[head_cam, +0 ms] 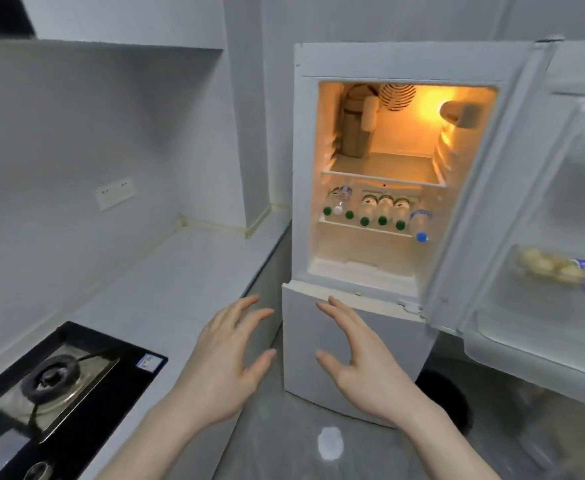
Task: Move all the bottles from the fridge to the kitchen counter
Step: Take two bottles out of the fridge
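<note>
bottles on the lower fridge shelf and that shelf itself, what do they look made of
The bottles look like clear plastic, see-through bodies with coloured screw caps; glass cannot be ruled out. The shelf looks like transparent glass or plastic with a pale rim, since light passes through it.

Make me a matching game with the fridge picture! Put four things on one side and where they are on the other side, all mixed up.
Things:
1. bottles
2. stove burner
3. pack of eggs
4. wall socket

Places:
A. in the open fridge door
B. on the wall above the counter
C. lying on the lower fridge shelf
D. set into the counter, bottom left

Pairs: 1-C, 2-D, 3-A, 4-B
</note>
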The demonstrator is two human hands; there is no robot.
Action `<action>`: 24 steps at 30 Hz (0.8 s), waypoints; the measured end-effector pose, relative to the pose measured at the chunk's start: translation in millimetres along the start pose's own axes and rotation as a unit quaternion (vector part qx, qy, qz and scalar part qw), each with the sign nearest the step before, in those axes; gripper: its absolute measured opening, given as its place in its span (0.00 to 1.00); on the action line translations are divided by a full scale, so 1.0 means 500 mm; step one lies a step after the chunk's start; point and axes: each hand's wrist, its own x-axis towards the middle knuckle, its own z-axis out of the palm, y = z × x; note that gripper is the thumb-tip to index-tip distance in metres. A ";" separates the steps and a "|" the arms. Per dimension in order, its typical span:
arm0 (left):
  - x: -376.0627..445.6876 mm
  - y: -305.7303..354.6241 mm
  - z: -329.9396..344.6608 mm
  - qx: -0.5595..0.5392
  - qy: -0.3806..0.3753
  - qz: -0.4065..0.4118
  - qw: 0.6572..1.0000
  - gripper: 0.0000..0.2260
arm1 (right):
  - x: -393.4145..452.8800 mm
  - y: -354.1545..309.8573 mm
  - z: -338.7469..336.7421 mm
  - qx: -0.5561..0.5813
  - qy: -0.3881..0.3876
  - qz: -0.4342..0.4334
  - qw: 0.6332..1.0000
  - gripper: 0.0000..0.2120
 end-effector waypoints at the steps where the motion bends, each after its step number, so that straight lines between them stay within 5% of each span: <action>1: 0.047 -0.004 0.018 -0.008 -0.002 0.016 1.000 0.24 | 0.026 0.023 -0.015 -0.001 0.016 0.009 1.000 0.33; 24: 0.753 -0.063 0.245 -0.017 -0.078 0.067 0.995 0.22 | 0.473 0.290 -0.215 0.035 0.210 0.178 0.961 0.29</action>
